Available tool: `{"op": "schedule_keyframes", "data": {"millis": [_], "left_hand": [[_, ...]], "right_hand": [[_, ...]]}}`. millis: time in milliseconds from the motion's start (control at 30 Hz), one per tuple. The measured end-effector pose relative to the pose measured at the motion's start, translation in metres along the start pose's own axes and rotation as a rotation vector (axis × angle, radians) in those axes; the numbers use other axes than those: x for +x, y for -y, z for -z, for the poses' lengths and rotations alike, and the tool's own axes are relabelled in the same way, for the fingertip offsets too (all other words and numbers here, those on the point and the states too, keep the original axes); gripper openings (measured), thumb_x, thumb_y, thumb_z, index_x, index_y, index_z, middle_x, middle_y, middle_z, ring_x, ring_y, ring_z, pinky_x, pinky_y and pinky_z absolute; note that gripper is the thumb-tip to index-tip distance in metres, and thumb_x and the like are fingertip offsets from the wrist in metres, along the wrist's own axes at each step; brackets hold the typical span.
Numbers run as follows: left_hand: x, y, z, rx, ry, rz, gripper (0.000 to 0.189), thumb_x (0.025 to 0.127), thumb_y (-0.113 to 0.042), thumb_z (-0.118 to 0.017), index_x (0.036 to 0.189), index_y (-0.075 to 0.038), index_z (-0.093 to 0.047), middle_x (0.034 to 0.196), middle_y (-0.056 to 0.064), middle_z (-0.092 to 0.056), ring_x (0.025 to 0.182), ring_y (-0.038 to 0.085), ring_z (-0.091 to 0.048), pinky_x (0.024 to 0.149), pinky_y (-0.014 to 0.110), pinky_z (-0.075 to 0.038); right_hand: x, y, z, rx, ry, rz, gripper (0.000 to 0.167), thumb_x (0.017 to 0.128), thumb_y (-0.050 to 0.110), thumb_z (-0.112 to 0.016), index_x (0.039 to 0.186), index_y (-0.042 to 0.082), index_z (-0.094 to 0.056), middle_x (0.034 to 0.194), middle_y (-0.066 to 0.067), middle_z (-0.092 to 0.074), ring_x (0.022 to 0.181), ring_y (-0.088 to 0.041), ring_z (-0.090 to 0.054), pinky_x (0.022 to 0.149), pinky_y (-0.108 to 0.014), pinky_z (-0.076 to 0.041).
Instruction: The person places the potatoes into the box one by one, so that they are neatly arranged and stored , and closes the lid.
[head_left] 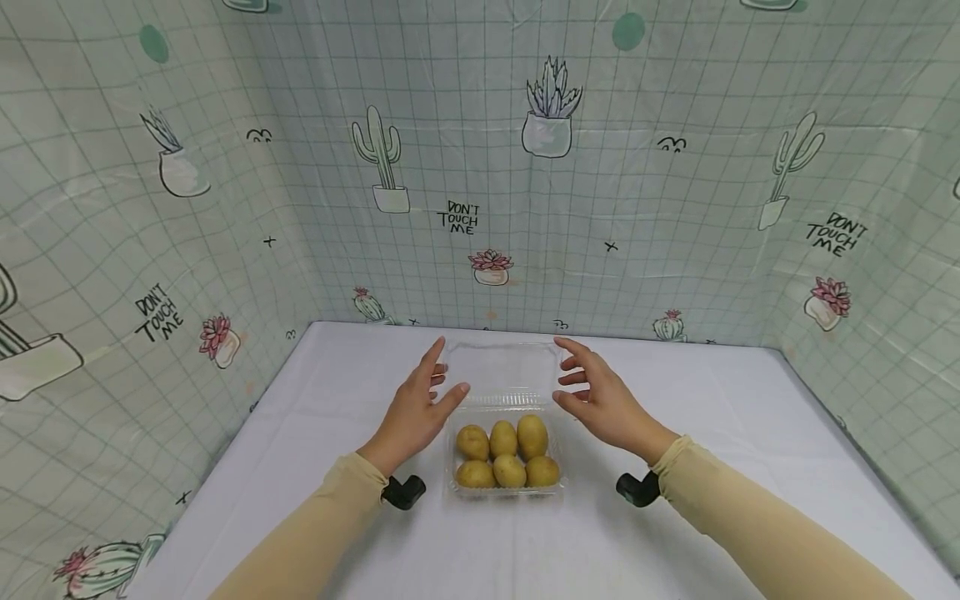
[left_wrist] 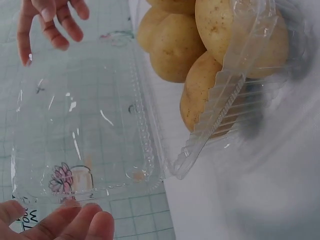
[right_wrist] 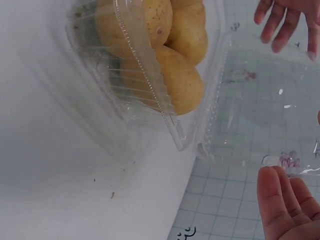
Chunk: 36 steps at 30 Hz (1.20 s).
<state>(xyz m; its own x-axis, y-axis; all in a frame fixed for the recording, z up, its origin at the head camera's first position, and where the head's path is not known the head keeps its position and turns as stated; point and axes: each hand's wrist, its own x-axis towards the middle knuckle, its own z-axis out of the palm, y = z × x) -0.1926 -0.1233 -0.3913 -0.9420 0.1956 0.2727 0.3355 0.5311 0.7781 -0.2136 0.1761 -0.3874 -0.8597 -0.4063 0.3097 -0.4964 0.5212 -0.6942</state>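
A clear plastic clamshell box stands on the table with its hinged lid raised at the back. Several yellow potatoes lie in the base in two rows. At the lid's left edge is my left hand, its fingers extended and slightly bent. My right hand mirrors it at the right edge, thumb apart from the fingers. In the left wrist view, the left fingertips are at the lid's border; whether they touch it I cannot tell. The right fingertips lie similarly close in the right wrist view.
A white cloth covers the table. Curtains with a grid, cacti and lettering hang behind and on both sides. Each wrist carries a black camera, the left camera and the right camera low beside the box.
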Motion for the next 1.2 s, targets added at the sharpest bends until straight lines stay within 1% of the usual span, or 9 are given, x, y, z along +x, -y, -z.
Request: {"op": "schedule_keyframes", "data": {"millis": [133, 233, 400, 533, 633, 767, 1000, 1133, 1200], "left_hand": [[0.001, -0.001, 0.001, 0.0, -0.029, -0.02, 0.073, 0.101, -0.039, -0.06, 0.159, -0.013, -0.024, 0.142, 0.019, -0.049, 0.125, 0.034, -0.053, 0.099, 0.048, -0.047], [0.001, -0.002, 0.001, 0.002, -0.063, -0.034, 0.068, 0.101, -0.039, -0.06, 0.156, -0.01, -0.031, 0.141, 0.018, -0.051, 0.125, 0.032, -0.054, 0.098, 0.046, -0.048], [0.002, -0.004, 0.001, -0.003, -0.132, -0.045, 0.058, 0.101, -0.039, -0.06, 0.147, -0.006, -0.045, 0.135, 0.015, -0.057, 0.12, 0.031, -0.058, 0.093, 0.044, -0.051], [0.001, -0.006, 0.001, 0.003, -0.183, -0.052, 0.049, 0.101, -0.037, -0.061, 0.138, -0.005, -0.054, 0.127, 0.013, -0.063, 0.114, 0.028, -0.063, 0.089, 0.041, -0.053], [0.001, -0.007, 0.001, 0.01, -0.212, -0.054, 0.044, 0.1, -0.036, -0.063, 0.131, -0.005, -0.058, 0.121, 0.011, -0.066, 0.109, 0.024, -0.065, 0.087, 0.04, -0.054], [-0.001, -0.007, 0.001, 0.016, -0.236, -0.051, 0.04, 0.099, -0.035, -0.065, 0.125, -0.005, -0.061, 0.117, 0.007, -0.067, 0.104, 0.023, -0.066, 0.085, 0.039, -0.055], [-0.005, -0.009, -0.001, 0.026, -0.252, -0.021, 0.032, 0.098, -0.038, -0.066, 0.114, -0.01, -0.065, 0.109, 0.003, -0.068, 0.098, 0.019, -0.067, 0.08, 0.036, -0.056], [-0.007, -0.008, -0.002, 0.041, -0.258, -0.015, 0.026, 0.097, -0.037, -0.067, 0.105, -0.012, -0.069, 0.102, 0.001, -0.07, 0.092, 0.016, -0.067, 0.077, 0.033, -0.055], [-0.008, -0.008, -0.002, 0.049, -0.261, -0.016, 0.024, 0.098, -0.036, -0.067, 0.103, -0.013, -0.07, 0.099, 0.0, -0.07, 0.089, 0.015, -0.067, 0.076, 0.032, -0.055]], "right_hand": [[0.0, 0.004, 0.002, -0.002, -0.003, 0.002, 0.071, 0.095, 0.011, -0.068, 0.155, 0.018, -0.03, 0.132, -0.017, -0.049, 0.113, -0.031, -0.061, 0.09, -0.046, -0.053], [0.0, 0.007, 0.004, -0.004, -0.011, 0.002, 0.062, 0.097, 0.015, -0.066, 0.151, 0.015, -0.034, 0.132, -0.015, -0.051, 0.112, -0.029, -0.062, 0.09, -0.044, -0.053], [0.002, 0.011, 0.004, -0.012, -0.054, 0.003, 0.044, 0.1, 0.02, -0.063, 0.139, 0.012, -0.045, 0.124, -0.011, -0.058, 0.106, -0.025, -0.064, 0.087, -0.04, -0.054], [0.002, 0.013, 0.004, -0.025, -0.091, -0.019, 0.035, 0.101, 0.022, -0.062, 0.131, 0.01, -0.051, 0.12, -0.012, -0.061, 0.101, -0.027, -0.066, 0.082, -0.041, -0.056], [0.002, 0.015, 0.003, -0.024, -0.107, -0.041, 0.033, 0.101, 0.025, -0.062, 0.128, 0.008, -0.053, 0.119, -0.013, -0.062, 0.1, -0.029, -0.066, 0.079, -0.041, -0.056], [-0.001, 0.019, 0.001, 0.005, -0.109, -0.06, 0.034, 0.101, 0.027, -0.062, 0.127, 0.005, -0.053, 0.119, -0.013, -0.061, 0.102, -0.029, -0.066, 0.079, -0.04, -0.056], [-0.006, 0.021, -0.001, 0.044, -0.122, -0.085, 0.032, 0.1, 0.025, -0.064, 0.124, 0.005, -0.054, 0.118, -0.01, -0.06, 0.101, -0.023, -0.066, 0.08, -0.037, -0.056], [-0.009, 0.021, -0.002, 0.064, -0.122, -0.103, 0.033, 0.1, 0.027, -0.064, 0.123, 0.005, -0.055, 0.12, -0.012, -0.06, 0.103, -0.022, -0.065, 0.083, -0.037, -0.055], [-0.01, 0.021, -0.002, 0.067, -0.124, -0.115, 0.033, 0.1, 0.028, -0.064, 0.122, 0.005, -0.056, 0.119, -0.012, -0.06, 0.103, -0.022, -0.065, 0.082, -0.037, -0.055]]}}
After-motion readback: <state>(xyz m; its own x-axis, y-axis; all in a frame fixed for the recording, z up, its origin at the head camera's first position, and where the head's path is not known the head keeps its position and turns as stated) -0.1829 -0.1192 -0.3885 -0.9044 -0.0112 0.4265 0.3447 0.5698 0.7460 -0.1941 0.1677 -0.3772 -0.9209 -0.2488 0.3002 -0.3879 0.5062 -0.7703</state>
